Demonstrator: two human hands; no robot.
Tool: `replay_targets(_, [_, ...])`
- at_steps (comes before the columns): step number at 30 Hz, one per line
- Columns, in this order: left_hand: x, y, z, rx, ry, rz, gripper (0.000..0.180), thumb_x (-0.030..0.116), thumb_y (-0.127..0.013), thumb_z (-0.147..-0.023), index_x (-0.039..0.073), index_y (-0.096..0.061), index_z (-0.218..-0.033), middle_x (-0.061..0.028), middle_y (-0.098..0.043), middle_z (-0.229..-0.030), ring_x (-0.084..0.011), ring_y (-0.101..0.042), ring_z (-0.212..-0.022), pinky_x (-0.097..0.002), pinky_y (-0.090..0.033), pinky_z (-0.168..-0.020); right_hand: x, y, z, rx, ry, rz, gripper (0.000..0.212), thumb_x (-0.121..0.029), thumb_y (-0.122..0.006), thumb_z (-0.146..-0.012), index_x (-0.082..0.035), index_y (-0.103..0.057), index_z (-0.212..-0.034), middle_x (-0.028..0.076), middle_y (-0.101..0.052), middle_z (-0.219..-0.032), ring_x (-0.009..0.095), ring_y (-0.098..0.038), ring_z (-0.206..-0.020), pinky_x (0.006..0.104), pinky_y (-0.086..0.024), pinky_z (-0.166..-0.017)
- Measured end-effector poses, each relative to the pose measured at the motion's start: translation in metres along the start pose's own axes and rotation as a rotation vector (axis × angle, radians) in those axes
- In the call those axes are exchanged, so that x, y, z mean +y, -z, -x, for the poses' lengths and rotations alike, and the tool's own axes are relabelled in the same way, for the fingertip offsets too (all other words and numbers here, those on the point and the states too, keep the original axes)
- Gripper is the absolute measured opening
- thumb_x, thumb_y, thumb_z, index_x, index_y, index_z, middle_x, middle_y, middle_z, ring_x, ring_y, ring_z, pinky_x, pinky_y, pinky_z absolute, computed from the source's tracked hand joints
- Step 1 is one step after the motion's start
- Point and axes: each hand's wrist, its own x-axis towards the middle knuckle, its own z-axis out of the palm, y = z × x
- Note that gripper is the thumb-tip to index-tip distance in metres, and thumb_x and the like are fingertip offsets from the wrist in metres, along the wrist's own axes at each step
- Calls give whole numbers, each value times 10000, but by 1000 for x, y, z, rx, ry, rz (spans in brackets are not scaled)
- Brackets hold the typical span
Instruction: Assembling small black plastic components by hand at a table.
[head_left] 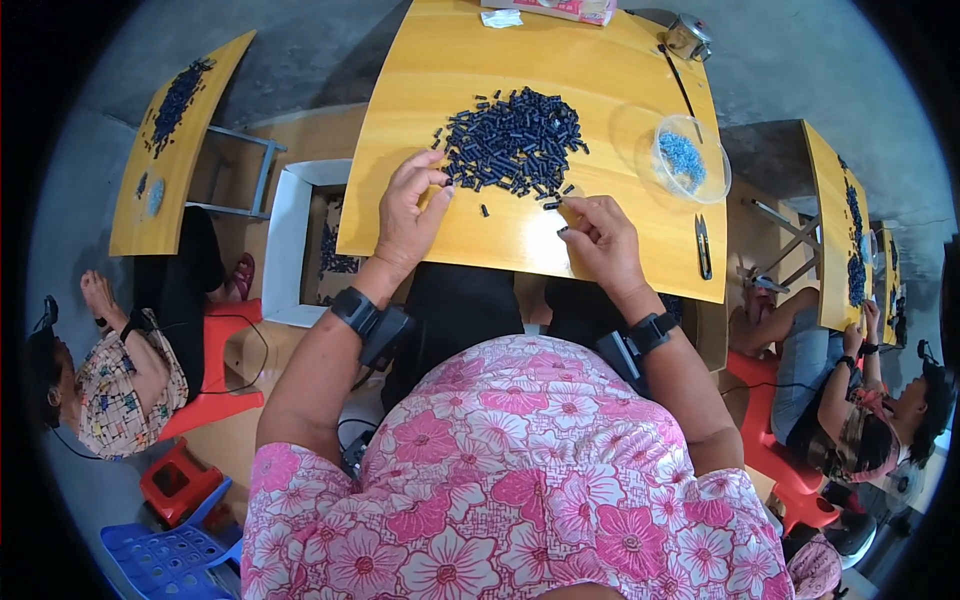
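A heap of small dark-blue tubular pieces (520, 140) lies on the yellow table (420, 70). At its near left edge is my left hand (410, 210), thumb and forefinger closing on a small dark piece (447, 183). My right hand (603, 240) is near the table's front edge, fingers curled together. A dark bit shows at its fingertips, too small to make out. Beside the right fingers lie a few loose pieces (552, 205). Another single piece (485, 211) sits between the hands.
To the right stand a clear round tub (722, 178) of small light-blue parts and a pair of black thread snips (703, 247). A metal pot (688, 38) is at the far right corner. An open white box (291, 245) stands left, below the table. Other people sit at both sides.
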Motion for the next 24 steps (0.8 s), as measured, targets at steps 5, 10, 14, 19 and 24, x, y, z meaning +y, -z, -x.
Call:
replay_targets(5, [0, -3, -1, 33, 28, -5, 109, 65, -702, -827, 34, -642, -912, -154, -643, -1233, -325, -581, -1193, -392, -452, -1013, -5, -13, -9, 23, -52, -15, 276, -76, -727, -767, -117, -710, -1039, 96, -688, -960, 267, -674, -903, 365, -541, -798])
replay_targets(10, [0, -2, 0, 42, 59, 25, 121, 69, -710, -815, 38, -647, -913, -151, -645, -1223, -334, -580, -1183, -395, -456, -1007, -11, -18, -10, 15, -62, 14, 261, -91, -728, -767, -134, -722, -1025, 74, -699, -923, 249, -691, -831, 353, -547, -752])
replay_targets(14, [5, -2, -1, 31, -48, -64, 94, 48, -690, -830, 24, -637, -904, -147, -652, -1200, -311, -588, -1167, -385, -455, -994, -12, -27, -16, 27, -71, 37, 262, -134, -741, -763, -147, -725, -1023, 66, -704, -929, 250, -689, -850, 353, -546, -756])
replay_targets(19, [31, 1, 9, -126, -279, -142, 128, 55, -722, -782, 43, -654, -890, -118, -661, -1063, -327, -606, -1021, -410, -488, -883, -10, -34, -20, 63, -95, 68, 291, -169, -762, -757, -144, -720, -1044, 64, -700, -913, 256, -680, -829, 356, -541, -733])
replay_targets(24, [40, -2, 17, -273, -222, -42, 128, 51, -723, -769, 45, -664, -883, -98, -663, -938, -304, -613, -907, -383, -501, -801, -8, -41, -18, 93, -84, -68, 312, -117, -782, -742, -136, -724, -1048, 47, -652, -771, 212, -639, -683, 327, -515, -644])
